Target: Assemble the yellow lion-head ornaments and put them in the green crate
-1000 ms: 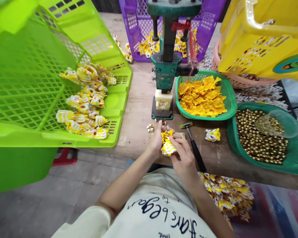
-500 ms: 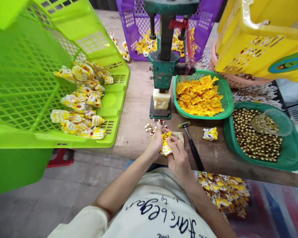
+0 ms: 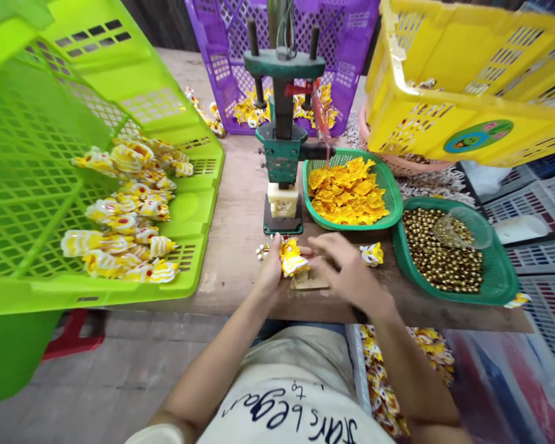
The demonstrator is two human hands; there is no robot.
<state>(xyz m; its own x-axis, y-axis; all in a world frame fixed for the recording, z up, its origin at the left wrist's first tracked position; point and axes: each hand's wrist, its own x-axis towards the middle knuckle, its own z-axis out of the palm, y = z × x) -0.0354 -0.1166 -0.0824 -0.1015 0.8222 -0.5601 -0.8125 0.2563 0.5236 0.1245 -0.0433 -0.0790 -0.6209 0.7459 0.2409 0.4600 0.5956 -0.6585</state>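
My left hand [image 3: 269, 271] grips a yellow-and-white striped plastic toy part [image 3: 293, 258] low over the table's front edge. My right hand [image 3: 346, 271] is just to the right of it, fingers stretched and apart, with no object visible in them. Whether a right fingertip touches the part I cannot tell. Below the right fingers lies a small pale block [image 3: 309, 281]. Small white-and-red pieces [image 3: 261, 251] sit beyond my left hand, partly covered by it. A finished-looking yellow-and-white toy head [image 3: 372, 254] rests to the right of my right hand.
A green hand press [image 3: 282, 160] stands ahead. Right of it are a basket of yellow pieces [image 3: 346, 194] and a green basin [image 3: 504, 290] of gold beads. A lime crate [image 3: 185, 240] holds striped parts at left; purple [image 3: 356, 61] and yellow crates [image 3: 398, 117] stand behind.
My right hand has come away from the striped part and moved right, its fingers spreading. My left hand still holds the part. The hammer is now mostly hidden by my right hand. The view has shifted.
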